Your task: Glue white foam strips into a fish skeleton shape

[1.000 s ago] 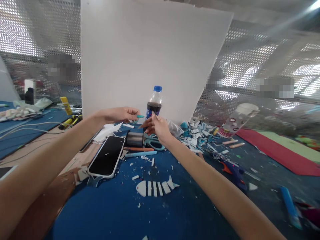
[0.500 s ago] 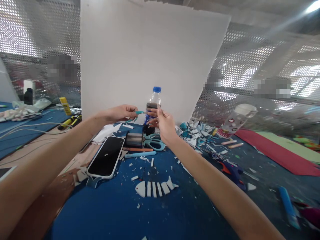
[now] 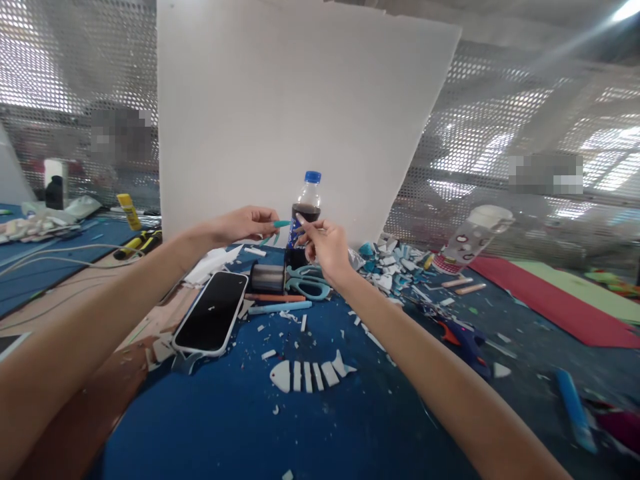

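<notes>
My left hand (image 3: pixel 254 225) pinches a small teal piece (image 3: pixel 281 224) by its left end. Another teal strip hangs just below those fingertips. To the right of it, my right hand (image 3: pixel 327 248) is closed, with the fingers drawn in and the tips near the teal piece; whatever it pinches is too small to make out. Behind the hands stands a bottle of dark drink (image 3: pixel 311 193) with a blue cap. A white fish shape (image 3: pixel 281 377) cut into several separate slices lies flat on the blue mat (image 3: pixel 210 420) below.
Under the hands lie a spool of clear line (image 3: pixel 267 277), teal-handled scissors (image 3: pixel 309 288) and pens (image 3: pixel 280 307). A phone (image 3: pixel 213 313) is at left. Foam scraps (image 3: pixel 395 263), a glue gun (image 3: pixel 465 343) and a tumbler (image 3: pixel 467 240) are at right. A white board (image 3: pixel 290 100) stands behind.
My right hand's fingers have curled in from a more spread pose, with its fingertips shifting slightly. My left hand keeps its pinch on the teal piece. The view has tilted a little.
</notes>
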Demonstrator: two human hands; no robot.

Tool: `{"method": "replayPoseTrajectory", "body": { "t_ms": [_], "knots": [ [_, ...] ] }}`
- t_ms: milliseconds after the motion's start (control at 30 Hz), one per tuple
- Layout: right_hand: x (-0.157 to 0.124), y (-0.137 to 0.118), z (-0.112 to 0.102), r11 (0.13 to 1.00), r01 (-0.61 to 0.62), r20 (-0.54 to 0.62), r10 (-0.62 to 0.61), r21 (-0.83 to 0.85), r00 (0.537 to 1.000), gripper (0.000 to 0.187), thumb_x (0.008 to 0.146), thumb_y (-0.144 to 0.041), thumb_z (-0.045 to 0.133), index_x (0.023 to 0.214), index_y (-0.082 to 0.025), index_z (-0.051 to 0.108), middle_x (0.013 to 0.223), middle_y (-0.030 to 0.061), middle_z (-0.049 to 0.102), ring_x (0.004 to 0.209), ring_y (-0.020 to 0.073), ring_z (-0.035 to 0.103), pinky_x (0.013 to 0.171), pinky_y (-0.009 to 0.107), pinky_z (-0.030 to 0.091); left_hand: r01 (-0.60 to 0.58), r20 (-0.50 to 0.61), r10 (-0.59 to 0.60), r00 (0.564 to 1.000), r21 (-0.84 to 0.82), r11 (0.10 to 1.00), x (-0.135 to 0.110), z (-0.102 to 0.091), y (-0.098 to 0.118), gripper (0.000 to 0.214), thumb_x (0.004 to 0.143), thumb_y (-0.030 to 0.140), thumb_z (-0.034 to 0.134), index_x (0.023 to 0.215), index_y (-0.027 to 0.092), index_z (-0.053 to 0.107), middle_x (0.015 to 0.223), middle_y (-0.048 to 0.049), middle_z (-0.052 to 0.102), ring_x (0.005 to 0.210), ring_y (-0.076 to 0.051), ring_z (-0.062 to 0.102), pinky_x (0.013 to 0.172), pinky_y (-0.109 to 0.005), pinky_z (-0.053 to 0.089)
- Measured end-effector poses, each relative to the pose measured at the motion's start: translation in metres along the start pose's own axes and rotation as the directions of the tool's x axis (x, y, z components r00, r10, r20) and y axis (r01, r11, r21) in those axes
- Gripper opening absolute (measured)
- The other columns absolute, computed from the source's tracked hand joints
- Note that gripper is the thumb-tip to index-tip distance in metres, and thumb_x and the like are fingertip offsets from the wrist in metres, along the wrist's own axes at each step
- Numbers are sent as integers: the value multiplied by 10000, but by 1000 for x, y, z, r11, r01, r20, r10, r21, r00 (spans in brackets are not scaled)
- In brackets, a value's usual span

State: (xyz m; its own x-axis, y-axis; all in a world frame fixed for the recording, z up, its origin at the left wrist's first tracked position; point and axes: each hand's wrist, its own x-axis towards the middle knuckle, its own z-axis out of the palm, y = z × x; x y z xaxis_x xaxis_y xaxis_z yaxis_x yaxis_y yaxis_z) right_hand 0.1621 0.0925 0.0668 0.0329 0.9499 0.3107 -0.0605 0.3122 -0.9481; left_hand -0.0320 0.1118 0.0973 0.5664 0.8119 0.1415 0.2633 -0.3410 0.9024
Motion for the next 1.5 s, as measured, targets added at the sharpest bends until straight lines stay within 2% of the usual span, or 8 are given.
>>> {"method": "replayPoseTrajectory", "body": {
  "t_ms": [233,567,933,1167,1267,1367,1433,1500],
  "knots": [
    [2,3,0,996,-83,60,83,10,995,281,812,-293,697,587,-141,622,431,-46,521,303,17,332,319,189,206,-17,-69,15,998,-29,999,4,-3,-6,253,775,365,697,712,159,564,696,12,557,615,-81,456,604,-243,334],
    [4,11,5,983,-133,195,107,127,975,365,742,-439,755,579,-155,593,447,-64,494,343,18,303,346,193,211,-36,-94,31,995,-51,998,6,0,-7,259,753,356,721,684,154,575,589,37,483,535,-69,380,535,-245,243],
    [2,20,8,970,-165,451,69,177,890,399,751,-535,719,689,-165,583,401,-97,481,313,16,267,359,190,187,-87,-155,72,985,-96,992,5,9,-3,327,711,399,743,646,160,530,572,52,442,510,-56,335,517,-236,251],
    [-4,23,10,968,-209,601,84,142,795,383,933,-508,511,756,-177,584,423,-70,484,332,44,297,383,205,207,-113,-206,89,974,-109,988,10,12,-14,304,729,393,684,655,182,477,633,25,510,600,-91,435,575,-240,335],
    [-7,21,9,961,-244,651,103,129,752,411,962,-522,438,781,-184,587,482,-48,498,376,64,352,411,214,252,-111,-234,86,968,-94,989,12,14,-18,291,741,391,662,660,186,471,649,22,515,621,-96,460,595,-239,365],
    [-9,17,8,950,-291,700,132,112,702,472,966,-556,374,780,-184,597,514,-49,481,380,63,314,443,226,310,-113,-266,93,959,-60,992,13,16,-20,292,750,394,652,658,188,466,650,19,509,626,-100,482,600,-239,380],
    [-9,16,8,945,-306,703,141,114,697,457,960,-548,393,749,-188,581,496,-66,438,377,58,276,442,219,305,-118,-291,106,951,-23,993,14,17,-21,304,759,402,645,643,188,461,634,21,497,589,-93,458,578,-237,365],
    [-10,17,11,944,-303,676,140,129,723,406,934,-512,489,690,-191,537,451,-91,374,368,52,246,422,201,256,-123,-323,125,938,26,992,15,17,-20,309,767,406,638,632,188,465,611,28,472,553,-87,413,557,-239,338]
  ]
}}
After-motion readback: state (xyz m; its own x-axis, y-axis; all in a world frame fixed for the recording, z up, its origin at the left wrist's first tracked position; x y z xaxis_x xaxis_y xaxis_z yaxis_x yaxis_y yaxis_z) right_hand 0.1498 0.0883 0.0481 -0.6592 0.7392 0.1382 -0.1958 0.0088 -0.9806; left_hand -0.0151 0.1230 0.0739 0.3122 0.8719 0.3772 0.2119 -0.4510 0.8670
